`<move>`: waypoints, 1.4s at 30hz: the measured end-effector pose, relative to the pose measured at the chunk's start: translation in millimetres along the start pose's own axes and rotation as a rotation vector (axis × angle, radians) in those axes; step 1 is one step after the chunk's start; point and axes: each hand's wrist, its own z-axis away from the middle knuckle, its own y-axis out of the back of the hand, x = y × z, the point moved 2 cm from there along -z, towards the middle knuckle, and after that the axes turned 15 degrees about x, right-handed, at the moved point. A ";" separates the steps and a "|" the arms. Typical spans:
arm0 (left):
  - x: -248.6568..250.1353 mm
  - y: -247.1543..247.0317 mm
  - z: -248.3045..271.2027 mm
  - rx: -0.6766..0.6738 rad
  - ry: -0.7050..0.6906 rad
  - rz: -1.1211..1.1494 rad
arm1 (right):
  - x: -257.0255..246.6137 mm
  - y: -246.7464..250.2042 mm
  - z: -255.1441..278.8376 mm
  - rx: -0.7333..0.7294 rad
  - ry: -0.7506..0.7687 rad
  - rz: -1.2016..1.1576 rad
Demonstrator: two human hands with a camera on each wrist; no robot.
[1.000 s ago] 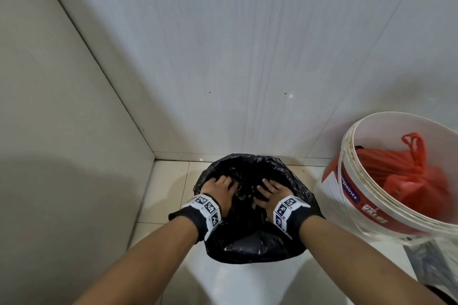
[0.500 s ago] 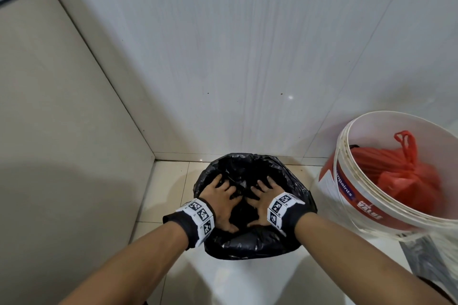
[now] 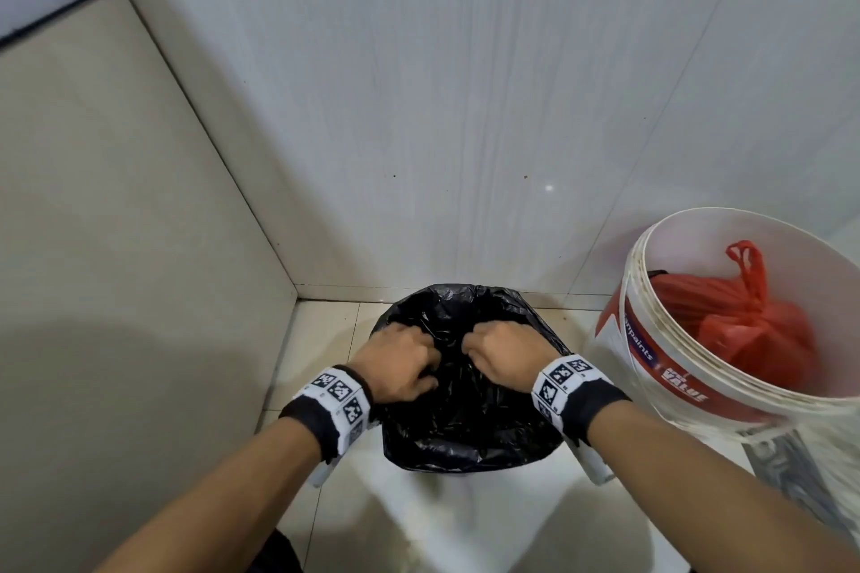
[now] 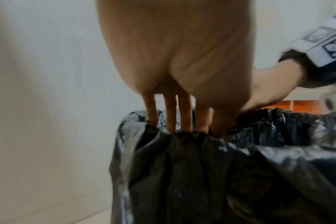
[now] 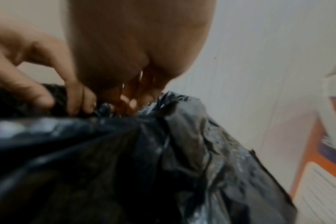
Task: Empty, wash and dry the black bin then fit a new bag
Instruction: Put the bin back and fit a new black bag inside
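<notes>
A black plastic bag point(image 3: 470, 414) covers the bin standing on the floor in the corner; the bin itself is hidden under the bag. My left hand point(image 3: 402, 361) has its fingers curled into bunched plastic at the left of the bag's mouth. My right hand point(image 3: 500, 351) grips a bunch of the bag at the right of the mouth. In the left wrist view my left fingers point(image 4: 171, 115) dip behind a gathered fold of the bag point(image 4: 220, 174). In the right wrist view the right fingers point(image 5: 125, 97) pinch crumpled plastic of the bag point(image 5: 163, 159), blurred.
A white paint bucket point(image 3: 661, 354) stands close to the right of the bin, with a tied red plastic bag point(image 3: 744, 316) inside. A white tiled wall point(image 3: 465, 107) rises behind and a beige panel point(image 3: 116, 247) on the left. Pale floor tiles point(image 3: 325, 330) lie around the bin.
Both hands went from spread flat inside the bag's mouth to curled fists gripping the plastic, and drew closer together toward the middle.
</notes>
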 end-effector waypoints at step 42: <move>-13.3 -27.7 58.0 0.400 1.494 1.284 | -26.0 -30.3 29.5 0.291 -1.374 -0.807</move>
